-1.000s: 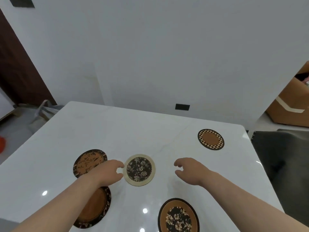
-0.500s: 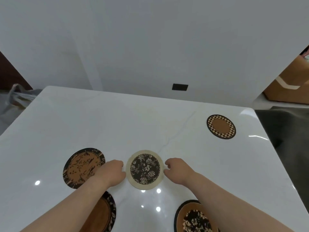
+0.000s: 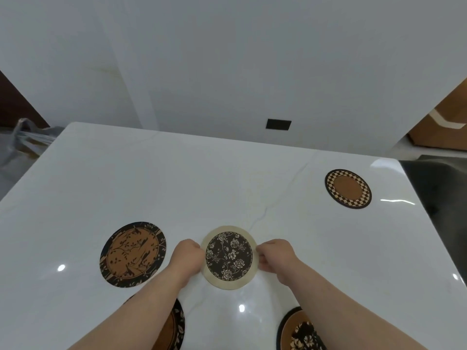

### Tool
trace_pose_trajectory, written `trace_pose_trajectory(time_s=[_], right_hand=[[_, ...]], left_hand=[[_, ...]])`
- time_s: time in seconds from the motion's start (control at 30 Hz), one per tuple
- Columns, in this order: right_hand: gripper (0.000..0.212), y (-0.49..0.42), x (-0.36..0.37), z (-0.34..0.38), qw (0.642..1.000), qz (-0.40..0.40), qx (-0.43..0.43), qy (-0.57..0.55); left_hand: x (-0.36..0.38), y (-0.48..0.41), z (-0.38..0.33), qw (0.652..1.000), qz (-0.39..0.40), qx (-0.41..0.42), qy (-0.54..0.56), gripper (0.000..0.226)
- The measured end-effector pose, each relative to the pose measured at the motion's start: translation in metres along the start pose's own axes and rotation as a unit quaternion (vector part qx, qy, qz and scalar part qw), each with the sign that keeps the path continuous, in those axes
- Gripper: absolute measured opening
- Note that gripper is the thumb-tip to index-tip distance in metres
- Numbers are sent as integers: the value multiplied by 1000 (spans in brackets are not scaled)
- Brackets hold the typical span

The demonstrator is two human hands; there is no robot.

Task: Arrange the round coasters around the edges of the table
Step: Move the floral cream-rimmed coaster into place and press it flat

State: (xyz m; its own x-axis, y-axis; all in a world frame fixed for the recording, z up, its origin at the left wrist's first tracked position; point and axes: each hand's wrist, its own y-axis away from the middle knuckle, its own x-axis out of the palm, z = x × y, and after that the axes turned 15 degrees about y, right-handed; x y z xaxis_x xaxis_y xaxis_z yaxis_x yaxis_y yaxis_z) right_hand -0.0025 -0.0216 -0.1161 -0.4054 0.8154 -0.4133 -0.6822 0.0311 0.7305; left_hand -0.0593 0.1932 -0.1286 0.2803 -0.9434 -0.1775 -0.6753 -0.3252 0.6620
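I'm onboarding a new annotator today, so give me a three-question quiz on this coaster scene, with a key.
1. True or false: both hands touch the cream-rimmed floral coaster.
2. Which coaster lies nearest the table's far right corner? A) checkered-rim coaster B) bird-and-branch coaster C) cream-rimmed floral coaster
3. Fill in: the left hand is at the floral coaster's ____ edge, and the right hand is at the opposite edge.

Key: 1 true; 2 A; 3 left
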Motion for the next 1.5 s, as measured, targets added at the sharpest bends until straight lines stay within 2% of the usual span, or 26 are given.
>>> trace_pose_trajectory(time_s=[0.1, 0.2, 0.43, 0.57, 0.7, 1.0, 1.23, 1.5], right_hand=[[17, -3, 3, -4, 1000, 7, 1, -4], [11, -4, 5, -3, 1000, 7, 8, -19], [16, -3, 3, 0, 1000, -21, -10, 18], [18, -4, 1, 5, 999, -38, -17, 11], [16, -12, -7, 15, 998, -51, -29, -12], [16, -42, -38, 72, 994, -84, -69, -29], [12, -78, -47, 106, 990, -130, -58, -24], [17, -122, -43, 146, 989, -131, -61, -39]], left_hand=[[-1, -3, 5, 998, -19, -17, 54, 29], [-3, -1, 4, 994, -17, -40, 98, 25], [2, 6, -13, 990, -20, -35, 134, 21], [3, 2, -19, 990, -21, -36, 134, 18], [0, -7, -32, 990, -31, -3, 134, 15], [-1, -61, -105, 988, -2, 50, 144, 14], [2, -114, -148, 987, 19, 43, 152, 13], [-4, -166, -166, 988, 21, 49, 147, 12]])
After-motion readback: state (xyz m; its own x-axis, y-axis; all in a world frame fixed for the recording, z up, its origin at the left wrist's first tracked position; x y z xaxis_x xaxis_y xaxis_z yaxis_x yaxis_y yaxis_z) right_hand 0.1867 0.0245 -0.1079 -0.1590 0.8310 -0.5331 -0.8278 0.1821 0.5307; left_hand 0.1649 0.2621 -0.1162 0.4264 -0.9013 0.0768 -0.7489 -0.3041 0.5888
